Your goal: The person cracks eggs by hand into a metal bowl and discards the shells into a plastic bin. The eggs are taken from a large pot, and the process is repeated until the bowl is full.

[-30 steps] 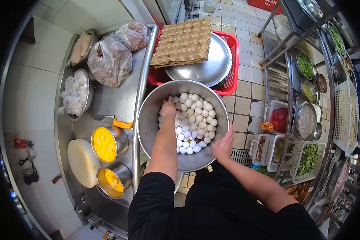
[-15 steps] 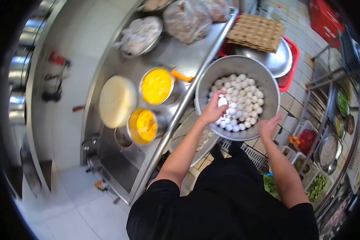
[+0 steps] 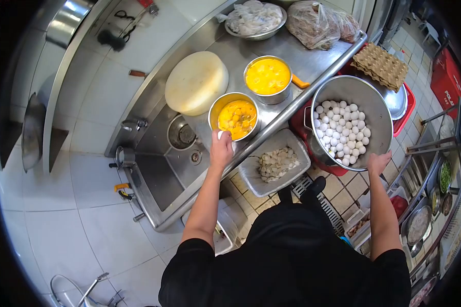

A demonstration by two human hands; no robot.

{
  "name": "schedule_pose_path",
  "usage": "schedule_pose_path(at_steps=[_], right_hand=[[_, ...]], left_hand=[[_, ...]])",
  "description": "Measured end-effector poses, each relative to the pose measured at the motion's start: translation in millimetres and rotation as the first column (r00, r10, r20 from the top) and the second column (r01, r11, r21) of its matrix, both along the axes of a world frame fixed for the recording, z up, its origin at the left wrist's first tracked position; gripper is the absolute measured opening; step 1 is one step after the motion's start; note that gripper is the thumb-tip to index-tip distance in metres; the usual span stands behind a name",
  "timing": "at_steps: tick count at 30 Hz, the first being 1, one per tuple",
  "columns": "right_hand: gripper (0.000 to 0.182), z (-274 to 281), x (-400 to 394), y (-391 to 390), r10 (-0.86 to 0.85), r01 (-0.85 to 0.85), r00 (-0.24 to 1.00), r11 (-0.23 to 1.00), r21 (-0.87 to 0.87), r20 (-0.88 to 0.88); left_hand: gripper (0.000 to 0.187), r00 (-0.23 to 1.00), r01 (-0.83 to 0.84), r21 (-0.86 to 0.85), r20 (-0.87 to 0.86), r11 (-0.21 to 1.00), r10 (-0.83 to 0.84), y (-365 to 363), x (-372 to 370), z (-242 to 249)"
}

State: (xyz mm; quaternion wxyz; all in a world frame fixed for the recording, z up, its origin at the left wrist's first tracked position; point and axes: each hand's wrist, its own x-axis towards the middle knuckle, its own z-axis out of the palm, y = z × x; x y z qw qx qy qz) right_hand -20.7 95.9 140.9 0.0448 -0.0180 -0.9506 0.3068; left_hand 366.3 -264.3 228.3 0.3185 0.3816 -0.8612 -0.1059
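Observation:
My left hand (image 3: 221,149) is closed round a white egg (image 3: 222,135) at the near rim of a metal pot (image 3: 211,108). Cracked eggs (image 3: 237,118) with yellow yolks lie inside that pot. Beside it, farther back, stands a second metal pot (image 3: 277,98) full of yolks. My right hand (image 3: 379,162) grips the near right rim of a large, tilted metal pot (image 3: 381,112), which holds many whole white eggs (image 3: 343,128). Its fingers are partly hidden by the rim.
A thick round cutting board (image 3: 195,82) lies by the sink (image 3: 161,179). Below the counter edge, a grey bin (image 3: 248,174) holds eggshells (image 3: 277,165). Egg trays (image 3: 380,66) rest at the back right. Shelves with food bowls (image 3: 420,225) stand to the right.
My left hand has carried an egg from the large pot leftward to the rim of the yolk pot. My right hand stays on the large pot. The view has shifted left.

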Motion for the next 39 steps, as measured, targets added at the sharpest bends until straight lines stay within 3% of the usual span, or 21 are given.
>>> schedule_pose_path(at_steps=[1,3,5,7,9,10,11,13,23,26,29,30,34,37,39], right_hand=[[0.070,3,1,-2,-0.009,0.009,0.999,1.000,-0.013,0.038],[0.070,-2,-4,-2,-0.010,0.011,1.000,1.000,-0.017,0.025],[0.070,-1,0,0,-0.003,0.003,1.000,1.000,-0.013,0.023],[0.071,10,2,-5,-0.025,0.023,0.998,0.999,0.027,0.052],[0.072,8,2,-4,-0.020,0.018,0.999,0.999,0.035,0.043],[0.073,7,1,-4,-0.014,0.012,0.999,0.999,0.042,0.039],[0.073,9,0,-5,-0.012,0.011,0.999,0.999,0.039,0.037],[0.073,11,1,-5,-0.028,0.025,0.998,0.998,0.052,0.054],[0.073,-15,-11,3,-0.032,0.031,0.999,0.998,0.046,0.014],[0.072,-16,-11,2,-0.040,0.040,0.999,0.998,0.057,0.009],[0.071,-10,-9,2,-0.031,0.030,0.999,0.999,0.034,0.032],[0.071,-7,-8,1,-0.036,0.034,0.998,0.999,0.033,0.044],[0.072,-10,-9,2,-0.041,0.039,0.998,0.998,0.040,0.053],[0.074,-9,-8,2,-0.038,0.037,0.999,0.999,0.015,0.040],[0.074,-11,-6,4,-0.040,0.039,0.999,0.999,0.008,0.032]], left_hand=[[0.014,0.997,0.025,0.076,0.069,0.997,-0.030,-3,4,-5],[0.013,1.000,-0.003,0.067,0.000,0.998,0.003,-1,-1,23],[0.013,0.975,-0.003,-0.082,-0.223,0.997,-0.016,-6,-4,37],[0.013,0.953,0.051,-0.026,-0.299,0.998,-0.057,-21,-7,26],[0.014,0.881,0.177,0.353,-0.472,0.919,0.012,-28,-18,24],[0.017,0.925,0.155,0.179,-0.371,0.972,-0.079,-33,-21,24],[0.017,0.925,0.154,0.176,-0.373,0.972,-0.079,-39,-24,24],[0.021,0.977,0.150,0.199,-0.183,0.968,-0.113,-49,-30,24],[0.031,0.943,0.323,0.181,0.020,0.929,-0.332,-93,-45,33],[0.038,0.870,0.317,0.274,0.297,0.908,-0.393,-95,-49,73],[0.038,0.901,0.276,0.153,0.301,0.949,-0.311,-86,-55,114],[0.038,0.928,0.284,0.086,0.225,0.955,-0.296,-84,-57,116],[0.038,0.894,0.235,0.165,0.351,0.958,-0.280,-89,-54,104],[0.038,0.926,0.241,0.109,0.272,0.965,-0.262,-84,-61,120],[0.037,0.983,0.180,-0.080,0.044,0.980,-0.177,-60,-64,146]])
